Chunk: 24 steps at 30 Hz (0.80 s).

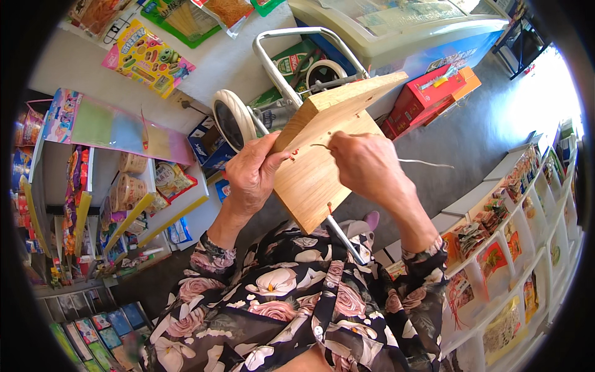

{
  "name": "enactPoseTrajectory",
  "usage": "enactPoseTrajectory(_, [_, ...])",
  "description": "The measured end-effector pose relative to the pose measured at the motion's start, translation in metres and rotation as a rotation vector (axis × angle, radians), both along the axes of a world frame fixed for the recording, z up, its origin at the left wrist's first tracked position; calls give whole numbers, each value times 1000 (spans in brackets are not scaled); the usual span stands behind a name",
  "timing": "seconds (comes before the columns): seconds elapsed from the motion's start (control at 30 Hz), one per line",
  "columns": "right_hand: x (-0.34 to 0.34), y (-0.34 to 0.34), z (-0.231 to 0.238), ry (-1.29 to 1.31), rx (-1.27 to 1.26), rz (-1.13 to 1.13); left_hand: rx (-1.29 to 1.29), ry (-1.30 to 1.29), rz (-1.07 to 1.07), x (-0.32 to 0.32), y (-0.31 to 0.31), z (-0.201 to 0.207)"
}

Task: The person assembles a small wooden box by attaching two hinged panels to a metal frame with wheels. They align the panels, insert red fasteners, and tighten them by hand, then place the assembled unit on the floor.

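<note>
The left hand point(251, 177) is clamping the left end of a pale, grained wooden board point(338, 113); the right hand point(365, 164), curled and reaching inward, is pinching a thin pale cord point(427, 163). The board is standing tilted above a flatter board point(313, 186), apparently joined to it, near a wheeled metal frame point(290, 31); its long axis is running from lower left to upper right.
</note>
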State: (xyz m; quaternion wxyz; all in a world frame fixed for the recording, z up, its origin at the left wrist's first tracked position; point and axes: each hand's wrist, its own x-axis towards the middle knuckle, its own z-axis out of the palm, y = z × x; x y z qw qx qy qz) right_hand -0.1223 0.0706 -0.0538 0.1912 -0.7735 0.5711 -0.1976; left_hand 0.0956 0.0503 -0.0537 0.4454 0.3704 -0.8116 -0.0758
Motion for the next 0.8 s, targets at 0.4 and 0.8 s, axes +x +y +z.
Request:
enactPoseTrajectory(0.4, [46,69,-137,-592,-400,-577,255,99,29,6,4,-6])
enactPoseTrajectory(0.8, [57,80,-150,-976,-233,-762,555,535,121,42,48,-54])
